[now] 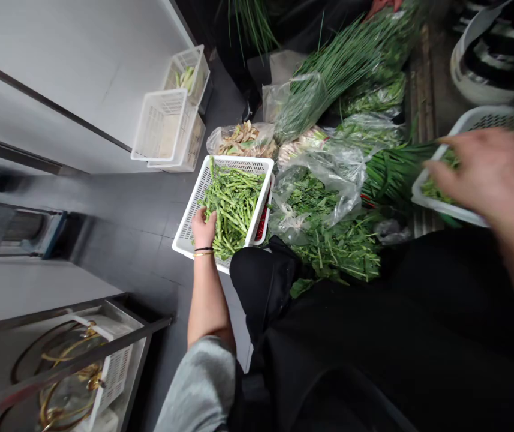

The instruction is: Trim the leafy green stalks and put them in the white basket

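My left hand point(203, 228) reaches down into a white slotted basket point(188, 217) on the floor, which is piled with cut green stems point(234, 204). Its fingers curl into the stems at the basket's near left side. A black band and a gold bangle sit on that wrist. My right hand point(486, 171) is blurred at the right, fingers stretched out over the rim of a second white basket point(472, 120) that holds some greens. My black-clad knee point(261, 282) sits just right of the first basket.
Bunches of chives point(346, 60), bagged leafy greens point(319, 210) and a bag of pale slices point(243, 138) lie ahead. Empty white baskets point(162, 126) stand against a steel cabinet at left. A metal rack point(59, 360) sits at lower left. Another person's hand point(382, 5) shows at the top.
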A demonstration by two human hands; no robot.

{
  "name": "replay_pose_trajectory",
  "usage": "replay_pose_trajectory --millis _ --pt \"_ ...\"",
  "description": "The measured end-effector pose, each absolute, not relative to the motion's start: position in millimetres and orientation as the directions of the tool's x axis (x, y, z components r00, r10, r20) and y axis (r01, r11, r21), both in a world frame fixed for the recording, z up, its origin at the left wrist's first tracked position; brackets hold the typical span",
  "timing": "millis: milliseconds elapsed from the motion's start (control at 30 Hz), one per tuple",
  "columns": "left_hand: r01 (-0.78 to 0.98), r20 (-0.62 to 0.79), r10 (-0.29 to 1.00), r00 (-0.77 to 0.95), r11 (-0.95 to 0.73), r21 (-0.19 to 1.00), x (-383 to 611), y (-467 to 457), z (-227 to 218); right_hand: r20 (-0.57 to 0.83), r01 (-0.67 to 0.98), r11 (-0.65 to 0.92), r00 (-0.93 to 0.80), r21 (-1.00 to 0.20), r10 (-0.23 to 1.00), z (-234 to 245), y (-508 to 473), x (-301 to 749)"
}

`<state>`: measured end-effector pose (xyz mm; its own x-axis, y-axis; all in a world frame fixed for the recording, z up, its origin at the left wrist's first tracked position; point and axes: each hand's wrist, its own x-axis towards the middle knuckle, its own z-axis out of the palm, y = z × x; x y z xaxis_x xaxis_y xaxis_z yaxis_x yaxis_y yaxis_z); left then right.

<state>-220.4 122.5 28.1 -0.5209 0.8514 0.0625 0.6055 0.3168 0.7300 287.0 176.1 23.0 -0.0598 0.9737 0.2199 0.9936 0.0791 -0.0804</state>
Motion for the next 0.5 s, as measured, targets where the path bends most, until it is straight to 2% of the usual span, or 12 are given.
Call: replay_pose_trajectory --millis 67,100,167,200,233,300,367,433,500 --pt "0.635 0.098 0.903 -0.419 0.214 0.742 -188.5 128.9 11.9 0.043 0.906 0.310 -0.311 -0.290 0.949 4.7 186.0 228.2" --pt "0.647 0.094 0.947 -0.308 0.136 0.750 -165.2 131.8 0.8 -0.070 0.846 0.379 -0.434 -0.374 0.898 -8.3 190.6 197.0" --pt "0.658 0.016 0.998 0.058 -0.050 0.752 -114.9 136.8 -24.5 -0.348 0.795 0.402 -0.573 -0.453 0.742 -40.3 194.7 140.9" --pt "0.651 -0.053 0.966 0.253 -0.129 0.748 -92.9 138.8 -37.2 -0.422 0.784 0.408 -0.604 -0.469 0.676 -57.8 193.7 118.9" --pt "0.664 -0.140 0.920 0.366 -0.153 0.732 -75.3 140.2 -48.9 -0.470 0.772 0.415 -0.627 -0.481 0.622 -75.1 191.4 102.0" --pt "0.738 -0.346 0.822 0.452 -0.127 0.663 -56.3 141.4 -67.3 -0.547 0.752 0.423 -0.659 -0.505 0.516 -105.9 188.6 83.7" --pt "0.818 -0.493 0.748 0.444 -0.115 0.563 -55.3 140.0 -77.2 -0.579 0.746 0.419 -0.666 -0.518 0.470 -129.4 198.4 80.9" --pt "0.857 -0.546 0.708 0.448 -0.166 0.488 -61.8 137.0 -79.0 -0.573 0.771 0.402 -0.637 -0.494 0.516 -147.8 225.5 85.1" --pt "0.855 -0.523 0.703 0.482 -0.247 0.456 -67.1 134.0 -75.6 -0.549 0.832 0.360 -0.551 -0.423 0.628 -165.9 261.5 89.2"
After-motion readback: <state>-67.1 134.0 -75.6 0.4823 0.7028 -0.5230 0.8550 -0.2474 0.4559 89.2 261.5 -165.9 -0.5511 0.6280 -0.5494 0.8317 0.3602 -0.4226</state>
